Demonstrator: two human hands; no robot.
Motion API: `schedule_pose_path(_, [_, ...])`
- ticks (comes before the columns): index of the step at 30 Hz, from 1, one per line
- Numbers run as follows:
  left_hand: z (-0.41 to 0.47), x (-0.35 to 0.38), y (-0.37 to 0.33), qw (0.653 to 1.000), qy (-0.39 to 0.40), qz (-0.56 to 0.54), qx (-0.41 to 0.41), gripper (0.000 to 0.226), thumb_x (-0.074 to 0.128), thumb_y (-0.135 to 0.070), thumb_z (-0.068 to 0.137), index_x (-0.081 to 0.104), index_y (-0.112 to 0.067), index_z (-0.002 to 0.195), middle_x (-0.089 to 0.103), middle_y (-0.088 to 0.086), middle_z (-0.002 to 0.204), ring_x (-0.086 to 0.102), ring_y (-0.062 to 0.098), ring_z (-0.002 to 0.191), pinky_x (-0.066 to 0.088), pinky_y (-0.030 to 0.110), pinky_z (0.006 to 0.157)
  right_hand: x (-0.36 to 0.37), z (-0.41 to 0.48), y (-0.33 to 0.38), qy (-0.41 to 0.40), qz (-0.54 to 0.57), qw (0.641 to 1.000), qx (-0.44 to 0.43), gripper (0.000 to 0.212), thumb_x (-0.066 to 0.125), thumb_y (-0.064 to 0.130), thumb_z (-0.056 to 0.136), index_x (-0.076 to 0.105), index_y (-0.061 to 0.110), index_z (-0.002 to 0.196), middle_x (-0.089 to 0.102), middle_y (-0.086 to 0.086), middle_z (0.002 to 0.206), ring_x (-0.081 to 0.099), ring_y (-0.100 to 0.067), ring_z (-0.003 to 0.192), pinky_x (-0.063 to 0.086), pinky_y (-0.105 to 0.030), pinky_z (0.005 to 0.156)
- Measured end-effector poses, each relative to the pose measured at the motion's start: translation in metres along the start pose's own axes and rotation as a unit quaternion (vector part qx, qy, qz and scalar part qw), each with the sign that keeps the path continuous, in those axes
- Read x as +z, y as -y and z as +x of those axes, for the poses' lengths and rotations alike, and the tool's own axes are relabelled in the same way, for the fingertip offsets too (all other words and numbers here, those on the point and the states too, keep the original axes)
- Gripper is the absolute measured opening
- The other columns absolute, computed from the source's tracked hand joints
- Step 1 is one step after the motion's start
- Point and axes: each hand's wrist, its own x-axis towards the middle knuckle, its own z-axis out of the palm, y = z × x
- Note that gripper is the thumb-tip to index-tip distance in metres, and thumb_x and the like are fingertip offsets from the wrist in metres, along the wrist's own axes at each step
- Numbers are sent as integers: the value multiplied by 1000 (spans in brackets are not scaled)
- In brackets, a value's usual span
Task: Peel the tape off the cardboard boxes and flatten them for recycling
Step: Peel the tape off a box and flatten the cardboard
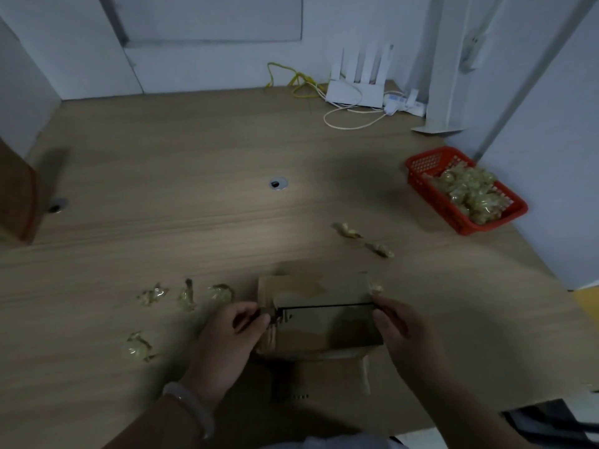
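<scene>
1. Two hands hold a cardboard box [319, 322] that sits on the near part of the table [194, 222], straight in front of the person; dim light and blur hide its fine detail.
2. On the left hand [231, 335], the fingers curl at the box's left end, with thumb and fingertip pinched on its top edge. Whether they nip tape or bare flap cannot be told.
3. On the right hand [400, 330], the fingers are clamped round the box's right end, and their tips are hidden behind the corner.
4. Along the box top, between the hands, runs a straight dark line; whether it is a slit or a strip is unclear.
5. A second brown box [14, 196] is cut off by the left edge and blurred, with a reddish band on its side.
6. Dull brown and flat-sided, the held box has paler patches on its far flap.
7. Crumpled tape wads [152, 294], glossy and yellowish, lie on the table: four left of the box, two beyond it to the right, and one at its far right corner.
8. Far right stands a red plastic basket [421, 163] with lattice walls, heaped with similar wads.
9. Wood-grain covers the table, broken by two round metal-rimmed holes [278, 183].
10. By the back wall lie a white router [356, 90] with four flat aerials and a looped yellow cable [291, 80].
11. A pale, smooth bracelet [191, 406] rings the left wrist.
</scene>
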Motion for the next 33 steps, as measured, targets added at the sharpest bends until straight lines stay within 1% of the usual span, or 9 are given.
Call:
schedule_pose_path(4, [-4,-8,3,987,67,-119,-80,12,62,-37,87,74,-36,87,71,-19,94,66,0,91,48,18,75,1,-13,-6,4,121,990,69,26,61,13,91,74,35,93,72,18,92,65,2,91,49,-17,82])
schedule_pose_path(8, [-3,-7,2,983,68,-125,-116,36,51,-33,96,76,-24,72,68,-9,103,60,6,100,46,27,82,1,-12,3,46,247,955,155,21,56,25,93,77,31,91,72,6,77,66,-2,72,49,-16,60])
schedule_pose_path(12, [-3,-15,-9,994,87,64,21,36,63,-30,90,72,-32,54,59,-21,99,53,-15,92,36,2,81,-5,1,11,86,-5,992,95,21,62,31,91,75,33,74,70,3,72,65,-5,70,50,-28,69])
schedule_pose_path(14, [-2,-16,-18,979,114,159,64,17,70,-27,85,72,-42,77,45,-22,109,46,-15,96,23,-10,74,-10,13,20,144,-95,984,40,17,73,28,82,73,38,68,67,10,81,61,3,75,47,-16,72])
schedule_pose_path(15, [-1,-16,-21,970,132,194,64,20,72,-29,83,70,-43,97,39,-17,117,43,-10,105,18,-12,77,-12,18,25,183,-161,970,11,13,76,29,79,74,41,83,62,12,93,60,2,81,46,-12,75])
schedule_pose_path(18, [8,-16,-28,943,190,268,58,73,74,-37,77,39,-43,141,20,-3,140,28,11,135,14,-3,95,-10,29,36,273,-317,908,-8,71,74,53,71,45,49,135,42,4,113,56,-14,100,47,-29,92])
schedule_pose_path(21, [14,-8,-38,928,219,300,26,108,75,-45,68,-1,-56,144,2,-4,151,20,22,141,26,19,106,7,32,41,255,-344,904,-15,105,63,75,55,12,47,143,45,-2,115,50,-27,110,47,-39,90])
schedule_pose_path(25, [16,12,-51,947,163,276,-22,122,83,-52,59,-8,-60,140,8,-2,147,30,31,135,37,39,109,44,34,40,150,-408,900,24,113,66,75,58,12,24,143,41,-10,123,50,-35,115,48,-43,90])
schedule_pose_path(33, [16,4,-44,985,149,87,11,104,61,-30,81,-21,-55,140,18,-5,155,27,20,140,27,29,109,21,42,35,127,-214,965,78,80,55,44,67,21,34,138,50,-5,124,53,-29,112,45,-36,84])
